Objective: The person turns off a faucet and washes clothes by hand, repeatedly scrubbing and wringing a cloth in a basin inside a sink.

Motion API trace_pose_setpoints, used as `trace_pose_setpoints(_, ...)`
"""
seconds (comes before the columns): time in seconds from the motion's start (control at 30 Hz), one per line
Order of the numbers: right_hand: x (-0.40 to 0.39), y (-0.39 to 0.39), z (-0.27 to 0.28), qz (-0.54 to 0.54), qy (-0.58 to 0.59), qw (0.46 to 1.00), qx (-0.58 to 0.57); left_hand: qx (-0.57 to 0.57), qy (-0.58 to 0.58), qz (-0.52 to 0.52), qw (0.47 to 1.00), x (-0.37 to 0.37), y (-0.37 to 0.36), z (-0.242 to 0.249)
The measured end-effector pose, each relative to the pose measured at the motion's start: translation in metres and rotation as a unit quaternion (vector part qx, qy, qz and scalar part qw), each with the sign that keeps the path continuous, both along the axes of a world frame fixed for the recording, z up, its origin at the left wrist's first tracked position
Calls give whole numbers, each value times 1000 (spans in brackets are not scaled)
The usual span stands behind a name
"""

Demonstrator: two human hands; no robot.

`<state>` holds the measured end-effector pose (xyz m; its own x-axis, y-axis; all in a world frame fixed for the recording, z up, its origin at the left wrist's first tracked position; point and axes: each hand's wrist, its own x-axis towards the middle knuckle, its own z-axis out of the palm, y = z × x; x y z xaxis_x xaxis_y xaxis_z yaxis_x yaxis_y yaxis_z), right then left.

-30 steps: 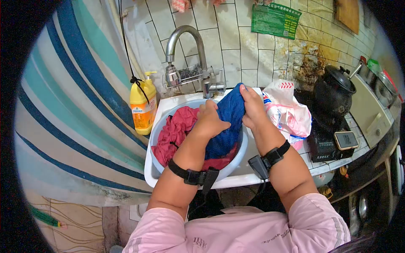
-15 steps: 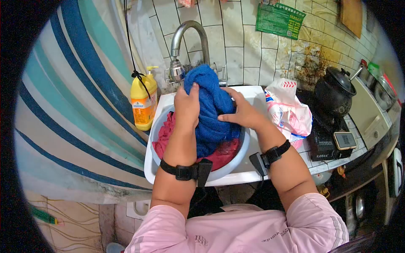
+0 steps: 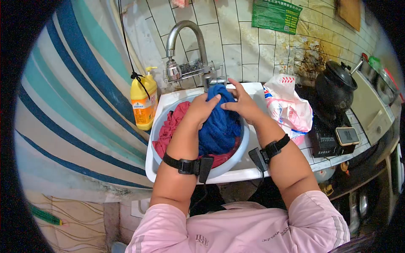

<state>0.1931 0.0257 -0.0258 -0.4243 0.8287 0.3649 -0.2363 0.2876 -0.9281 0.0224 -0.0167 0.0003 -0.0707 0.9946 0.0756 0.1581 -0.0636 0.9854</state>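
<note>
A blue cloth (image 3: 218, 130) is bunched in a light blue basin (image 3: 242, 154) that stands in the white sink (image 3: 253, 89). My left hand (image 3: 201, 110) grips the cloth's upper left side, thumb on top. On the upper right side my right hand (image 3: 244, 103) pinches the same cloth between thumb and fingers, with one finger raised. Red cloth (image 3: 171, 128) lies in the basin to the left of the blue cloth, and some shows below it. The basin's inside under the cloths is hidden.
The metal faucet (image 3: 185, 25) rises behind the basin. A yellow pump bottle (image 3: 143, 101) stands left of the sink. To the right are a white and pink plastic bag (image 3: 289, 107), a black pot (image 3: 335, 86) and a phone (image 3: 347, 136) on a black box (image 3: 322, 141).
Both hands have lowered the blue cloth's raised top toward the basin. It no longer covers the faucet's base, and more of the red cloth shows on the left.
</note>
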Motion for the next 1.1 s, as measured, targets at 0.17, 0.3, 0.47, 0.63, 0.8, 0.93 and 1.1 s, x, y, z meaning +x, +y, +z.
trace_pose_setpoints(0.17, 8, -6, 11, -7, -169, 984, 51, 28, 66, 52, 996, 7, 6, -20)
trace_pose_setpoints(0.3, 3, 6, -7, -244, -286, 909, 178, 78, 194, 33, 977, 18, -8, 3)
trace_pose_setpoints(0.47, 8, 13, -7, -169, -112, 979, 34, -300, 241, -263, 885, 50, -52, 15)
trace_pose_setpoints(0.63, 15, 15, 3, -86, 195, 960, -179, -17, 584, -185, 790, 29, -49, -27)
trace_pose_setpoints(0.8, 22, 14, 13, -111, 314, 926, -178, 13, 552, -20, 834, -3, -43, 6)
trace_pose_setpoints(0.93, 28, 18, 16, -62, 320, 930, -172, 99, 519, 115, 841, -32, -34, 30)
trace_pose_setpoints(1.1, 24, 13, 12, -31, 92, 993, -62, 132, 435, 193, 870, -53, -5, 19)
